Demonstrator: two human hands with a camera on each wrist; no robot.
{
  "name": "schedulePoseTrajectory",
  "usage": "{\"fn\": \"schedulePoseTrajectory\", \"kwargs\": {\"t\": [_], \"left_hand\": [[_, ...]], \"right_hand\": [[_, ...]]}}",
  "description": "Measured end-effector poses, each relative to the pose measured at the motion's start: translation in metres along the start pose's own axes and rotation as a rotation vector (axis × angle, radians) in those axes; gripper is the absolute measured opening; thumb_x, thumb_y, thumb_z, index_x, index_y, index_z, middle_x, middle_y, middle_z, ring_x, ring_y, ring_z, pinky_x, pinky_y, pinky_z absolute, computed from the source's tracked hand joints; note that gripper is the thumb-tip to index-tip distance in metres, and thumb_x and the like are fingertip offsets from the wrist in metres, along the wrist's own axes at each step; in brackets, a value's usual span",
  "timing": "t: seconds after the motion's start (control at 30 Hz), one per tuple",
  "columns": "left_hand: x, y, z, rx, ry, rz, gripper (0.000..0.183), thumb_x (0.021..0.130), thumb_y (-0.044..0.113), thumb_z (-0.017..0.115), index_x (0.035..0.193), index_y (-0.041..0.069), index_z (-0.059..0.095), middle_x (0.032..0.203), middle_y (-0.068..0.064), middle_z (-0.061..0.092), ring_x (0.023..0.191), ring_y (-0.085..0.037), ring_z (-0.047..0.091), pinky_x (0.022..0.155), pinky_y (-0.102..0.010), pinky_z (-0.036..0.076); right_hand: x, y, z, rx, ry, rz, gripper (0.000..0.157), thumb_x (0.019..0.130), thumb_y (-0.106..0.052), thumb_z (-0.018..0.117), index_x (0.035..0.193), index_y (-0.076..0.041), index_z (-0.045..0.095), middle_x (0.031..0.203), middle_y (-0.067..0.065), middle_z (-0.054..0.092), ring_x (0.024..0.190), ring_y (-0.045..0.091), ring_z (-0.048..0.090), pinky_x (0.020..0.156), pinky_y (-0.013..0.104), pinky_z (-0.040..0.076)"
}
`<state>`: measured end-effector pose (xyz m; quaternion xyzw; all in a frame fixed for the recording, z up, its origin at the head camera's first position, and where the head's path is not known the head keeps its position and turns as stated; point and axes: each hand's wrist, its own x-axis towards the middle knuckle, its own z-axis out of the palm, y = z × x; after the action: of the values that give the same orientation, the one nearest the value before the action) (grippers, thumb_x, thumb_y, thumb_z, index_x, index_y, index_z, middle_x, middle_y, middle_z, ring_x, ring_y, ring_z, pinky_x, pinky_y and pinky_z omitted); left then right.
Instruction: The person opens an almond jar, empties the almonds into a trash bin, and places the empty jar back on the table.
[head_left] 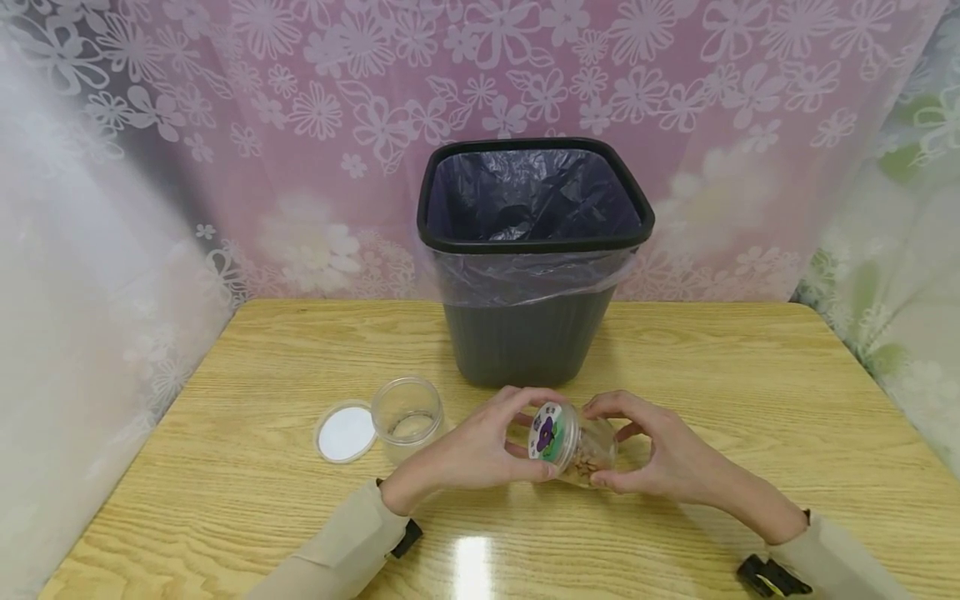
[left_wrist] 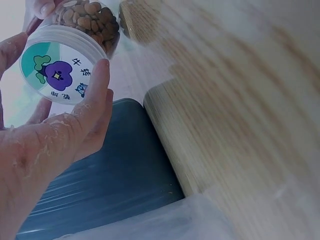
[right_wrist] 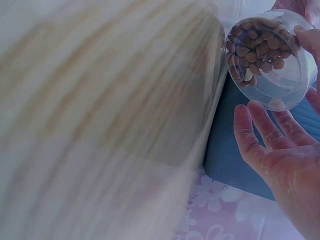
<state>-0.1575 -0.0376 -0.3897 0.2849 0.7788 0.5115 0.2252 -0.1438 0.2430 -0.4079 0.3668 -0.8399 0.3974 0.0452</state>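
Note:
A clear plastic jar (head_left: 592, 454) with brown almonds (right_wrist: 257, 47) inside is tilted over between both hands, close above the table. Its screw lid (head_left: 549, 432), printed with a purple cartoon figure on white and green, faces left. My left hand (head_left: 491, 437) grips the lid round its edge, thumb below and fingers above. At the base end, my right hand (head_left: 663, 454) holds the jar between thumb and fingertips, some fingers spread straight in the right wrist view. An uncovered clear jar (head_left: 408, 417) stands left of the left hand, beside a loose white-centred lid (head_left: 346, 433).
A dark waste bin (head_left: 525, 333) lined with a thin plastic bag (head_left: 536, 279) stands behind the hands on the wood-grain table (head_left: 720, 367). Pink floral curtain (head_left: 315, 117) hangs behind the table, with pale sheets at both sides.

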Motion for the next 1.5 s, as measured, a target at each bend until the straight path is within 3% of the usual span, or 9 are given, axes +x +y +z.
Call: {"fn": "schedulePoseTrajectory", "kwargs": {"t": [0.2, 0.3, 0.53, 0.6, 0.93, 1.17, 1.33, 1.5], "left_hand": [[0.0002, -0.0014, 0.001, 0.015, 0.014, -0.01, 0.072, 0.086, 0.028, 0.083, 0.146, 0.044, 0.045, 0.14, -0.003, 0.045, 0.128, -0.024, 0.055, 0.085, -0.02, 0.058], [0.0001, -0.0012, 0.001, 0.025, 0.021, -0.013, 0.073, 0.086, 0.029, 0.083, 0.147, 0.039, 0.045, 0.142, -0.004, 0.044, 0.128, -0.025, 0.055, 0.084, -0.021, 0.059], [-0.0009, 0.0009, 0.0004, 0.088, 0.045, -0.051, 0.071, 0.085, 0.04, 0.082, 0.145, 0.046, 0.044, 0.144, 0.001, 0.048, 0.128, -0.021, 0.055, 0.103, -0.039, 0.05], [-0.0011, 0.0012, 0.0006, 0.082, 0.048, -0.066, 0.071, 0.085, 0.041, 0.082, 0.144, 0.048, 0.044, 0.143, 0.001, 0.049, 0.127, -0.022, 0.056, 0.103, -0.042, 0.05], [-0.0015, 0.0001, -0.0003, 0.082, 0.033, -0.076, 0.071, 0.086, 0.043, 0.08, 0.146, 0.048, 0.042, 0.146, -0.001, 0.046, 0.13, -0.025, 0.055, 0.098, -0.037, 0.053], [-0.0025, -0.0017, -0.0031, -0.016, -0.013, -0.021, 0.079, 0.085, 0.025, 0.084, 0.148, 0.046, 0.04, 0.147, 0.0, 0.038, 0.138, -0.024, 0.044, 0.099, -0.027, 0.055], [-0.003, -0.0003, -0.0042, 0.041, -0.026, 0.046, 0.088, 0.079, 0.013, 0.086, 0.149, 0.043, 0.042, 0.151, 0.002, 0.036, 0.137, -0.021, 0.041, 0.104, -0.032, 0.053], [-0.0033, 0.0016, -0.0034, 0.064, -0.026, 0.065, 0.087, 0.078, 0.008, 0.085, 0.148, 0.04, 0.045, 0.153, 0.004, 0.035, 0.139, -0.019, 0.042, 0.104, -0.032, 0.053]], "right_hand": [[0.0013, -0.0016, -0.0008, -0.025, -0.01, -0.016, 0.067, 0.075, -0.021, 0.093, 0.132, -0.02, 0.058, 0.127, -0.001, 0.064, 0.114, 0.009, 0.062, 0.077, 0.028, 0.061], [0.0014, -0.0019, -0.0003, -0.033, -0.003, -0.032, 0.068, 0.074, -0.02, 0.094, 0.132, -0.019, 0.058, 0.127, 0.0, 0.064, 0.114, 0.009, 0.062, 0.076, 0.029, 0.061], [0.0007, -0.0012, 0.0005, -0.038, 0.002, -0.042, 0.069, 0.073, -0.02, 0.094, 0.132, -0.019, 0.058, 0.127, 0.001, 0.063, 0.114, 0.009, 0.061, 0.076, 0.029, 0.06], [0.0006, -0.0012, 0.0002, -0.038, -0.002, -0.032, 0.068, 0.074, -0.02, 0.094, 0.132, -0.02, 0.058, 0.128, 0.001, 0.063, 0.114, 0.008, 0.061, 0.076, 0.029, 0.06], [0.0006, -0.0005, -0.0002, -0.03, -0.007, -0.019, 0.067, 0.075, -0.02, 0.093, 0.132, -0.021, 0.059, 0.128, 0.0, 0.063, 0.115, 0.008, 0.061, 0.077, 0.029, 0.06], [0.0001, -0.0006, -0.0006, -0.028, -0.007, -0.004, 0.067, 0.075, -0.021, 0.093, 0.132, -0.021, 0.059, 0.128, 0.0, 0.063, 0.116, 0.007, 0.06, 0.077, 0.028, 0.06], [0.0003, -0.0005, -0.0005, -0.034, -0.006, -0.001, 0.067, 0.075, -0.021, 0.093, 0.132, -0.021, 0.059, 0.128, 0.0, 0.063, 0.116, 0.007, 0.06, 0.077, 0.028, 0.061], [0.0004, -0.0001, -0.0005, -0.033, -0.008, 0.006, 0.066, 0.075, -0.022, 0.093, 0.132, -0.021, 0.059, 0.128, 0.0, 0.063, 0.115, 0.007, 0.061, 0.077, 0.028, 0.061]]}}
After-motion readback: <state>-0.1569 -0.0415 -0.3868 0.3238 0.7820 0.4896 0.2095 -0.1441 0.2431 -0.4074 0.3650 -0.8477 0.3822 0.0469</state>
